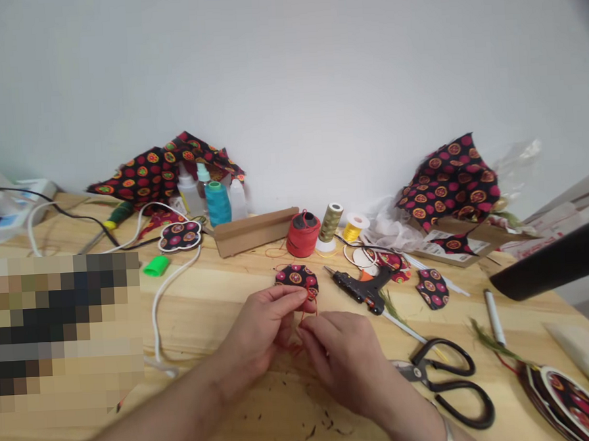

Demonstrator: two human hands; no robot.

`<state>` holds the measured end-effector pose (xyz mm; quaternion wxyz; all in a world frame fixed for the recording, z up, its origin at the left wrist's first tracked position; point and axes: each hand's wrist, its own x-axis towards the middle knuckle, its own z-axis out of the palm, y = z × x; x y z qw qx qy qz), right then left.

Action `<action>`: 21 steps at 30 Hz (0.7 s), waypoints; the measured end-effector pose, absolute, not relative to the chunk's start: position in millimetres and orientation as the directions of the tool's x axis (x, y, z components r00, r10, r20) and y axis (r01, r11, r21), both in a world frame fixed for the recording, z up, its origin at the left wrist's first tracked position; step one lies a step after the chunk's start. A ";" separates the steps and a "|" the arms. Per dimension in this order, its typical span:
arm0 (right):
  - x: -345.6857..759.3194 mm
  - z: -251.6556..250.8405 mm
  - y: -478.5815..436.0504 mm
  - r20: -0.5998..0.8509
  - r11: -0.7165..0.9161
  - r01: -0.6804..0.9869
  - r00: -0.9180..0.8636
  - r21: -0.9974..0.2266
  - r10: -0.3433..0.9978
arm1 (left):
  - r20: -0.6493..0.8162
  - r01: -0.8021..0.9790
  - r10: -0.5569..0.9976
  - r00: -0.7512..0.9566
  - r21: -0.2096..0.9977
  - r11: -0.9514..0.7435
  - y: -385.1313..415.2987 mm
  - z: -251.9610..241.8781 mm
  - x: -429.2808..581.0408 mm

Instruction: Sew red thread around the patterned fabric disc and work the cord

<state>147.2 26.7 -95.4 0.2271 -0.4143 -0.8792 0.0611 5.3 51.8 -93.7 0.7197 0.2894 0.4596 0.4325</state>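
Note:
My left hand (261,331) pinches a small round piece covered in black cloth with red dots (297,278), held just above the wooden table (214,297). A thin red thread (310,310) hangs from the piece. My right hand (345,357) is closed beside it, its fingers pressed together on that thread below the piece. The two hands touch at the fingertips near the table's middle.
A black glue gun (362,288) and black scissors (448,378) lie to the right. Thread spools (303,234) and a cardboard strip (255,230) stand behind. Patterned cloth (163,168) lies at the back left, more patterned cloth (448,181) at the back right. A white cable (157,306) runs on the left.

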 end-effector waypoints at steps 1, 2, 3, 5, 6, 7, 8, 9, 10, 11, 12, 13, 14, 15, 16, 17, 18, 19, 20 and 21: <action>147.1 -94.6 26.4 0.346 0.678 0.693 -0.591 -0.245 0.729 | -0.415 -0.374 0.883 0.218 0.800 0.469 52.2 -94.6 4.9; 147.2 -92.9 25.8 0.342 0.704 0.678 -0.624 -0.211 0.703 | -0.415 -0.391 0.881 0.228 0.789 0.473 52.6 -95.3 4.7; 147.5 -90.4 25.0 0.337 0.727 0.655 -0.651 -0.203 0.680 | -0.411 -0.406 0.881 0.236 0.781 0.474 53.0 -95.6 4.5; 149.0 -84.3 23.2 0.350 0.760 0.587 -0.675 -0.280 0.650 | -0.396 -0.436 0.885 0.245 0.770 0.465 53.5 -95.3 4.7; 150.1 -81.3 22.8 0.379 0.757 0.547 -0.656 -0.358 0.653 | -0.389 -0.448 0.886 0.252 0.765 0.463 53.5 -94.6 5.0; 151.3 -79.0 23.1 0.424 0.734 0.515 -0.601 -0.444 0.678 | -0.387 -0.456 0.886 0.257 0.759 0.464 53.4 -93.6 5.4; 152.5 -77.4 24.3 0.470 0.692 0.494 -0.509 -0.527 0.721 | -0.392 -0.458 0.881 0.264 0.753 0.472 53.1 -92.5 5.9; 153.7 -76.9 26.5 0.504 0.640 0.479 -0.395 -0.601 0.768 | -0.399 -0.455 0.876 0.270 0.749 0.481 52.7 -91.4 6.4; 154.8 -77.5 29.5 0.517 0.582 0.470 -0.274 -0.664 0.811 | -0.406 -0.449 0.871 0.275 0.747 0.490 52.3 -90.6 6.9; 155.6 -79.0 33.2 0.505 0.522 0.461 -0.172 -0.718 0.846 | -0.413 -0.440 0.867 0.279 0.748 0.498 51.8 -90.1 7.3; 156.1 -81.1 37.1 0.472 0.468 0.443 -0.110 -0.765 0.875 | -0.417 -0.431 0.865 0.281 0.750 0.502 51.4 -90.0 7.8; 156.4 -83.5 40.9 0.415 0.410 0.417 -0.083 -0.811 0.906 | -0.417 -0.422 0.864 0.283 0.755 0.502 51.0 -90.4 8.2; 156.4 -85.9 44.3 0.342 0.344 0.379 -0.074 -0.859 0.937 | -0.415 -0.408 0.864 0.286 0.762 0.502 50.6 -91.0 8.6; 156.2 -87.9 47.1 0.267 0.278 0.325 -0.079 -0.904 0.961 | -0.416 -0.388 0.863 0.288 0.773 0.502 50.2 -91.9 9.0; 155.8 -89.5 49.0 0.192 0.209 0.261 -0.090 -0.942 0.977 | -0.414 -0.360 0.861 0.296 0.786 0.502 49.6 -92.7 9.4; 155.3 -90.4 50.2 0.130 0.147 0.191 -0.101 -0.970 0.986 | -0.409 -0.327 0.858 0.310 0.802 0.500 49.1 -93.4 9.7; 154.9 -90.8 50.8 0.084 0.097 0.125 -0.109 -0.987 0.990 | -0.402 -0.291 0.855 0.327 0.818 0.496 48.5 -93.9 9.9; 154.5 -90.8 51.0 0.051 0.060 0.073 -0.112 -0.995 0.992 | -0.395 -0.253 0.852 0.342 0.835 0.489 48.0 -94.2 10.1; 154.2 -90.6 50.8 0.028 0.033 0.038 -0.110 -0.999 0.994 | -0.388 -0.218 0.851 0.352 0.851 0.478 47.4 -94.3 10.3; 154.1 -90.4 50.5 0.011 0.012 0.014 -0.107 -1.000 0.994 | -0.382 -0.188 0.853 0.355 0.865 0.465 46.8 -94.2 10.4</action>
